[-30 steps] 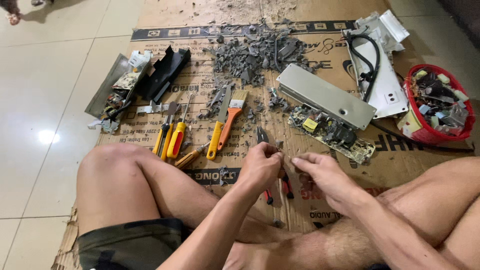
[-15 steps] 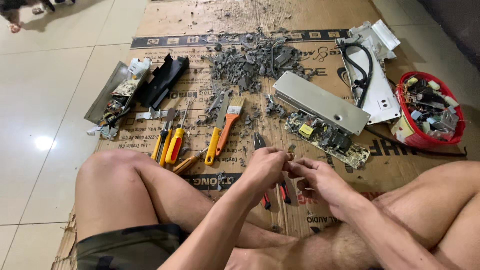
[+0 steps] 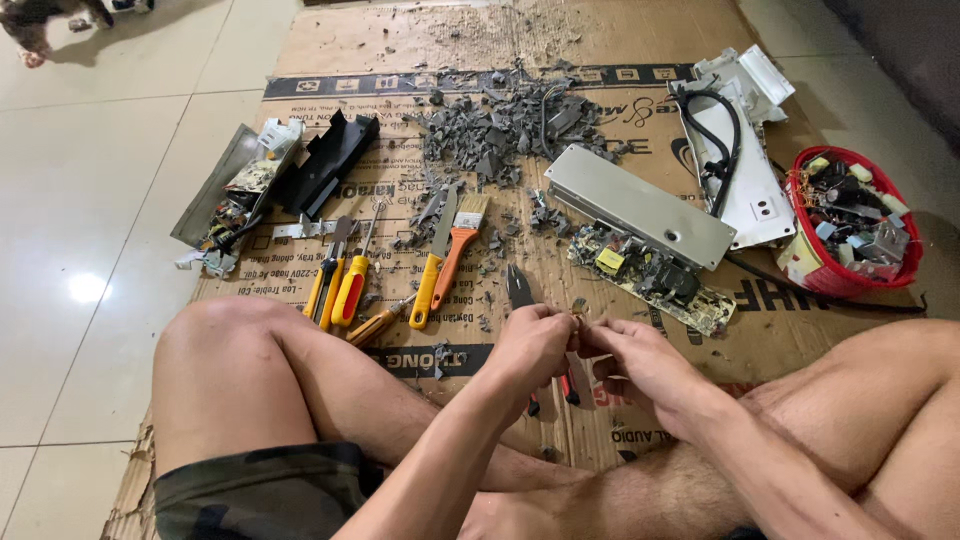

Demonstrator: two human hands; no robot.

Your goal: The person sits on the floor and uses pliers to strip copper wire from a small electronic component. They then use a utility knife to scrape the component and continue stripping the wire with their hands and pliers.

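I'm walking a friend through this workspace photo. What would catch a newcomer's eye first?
Probably the two bare hands, left hand and right hand, meeting at bottom centre over the flattened brown cardboard sheet, pinching something too small to make out. Next, the round red plastic basket of small parts at far right, and the heap of grey broken plastic fragments at top centre.

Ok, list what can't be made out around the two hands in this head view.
- Small part pinched between left hand and right hand: fingers cover it.
- Red-handled pliers: handles mostly hidden under the hands.
- Contents of red plastic basket: too small to identify.
- Grey broken plastic pieces: too jumbled to tell apart.
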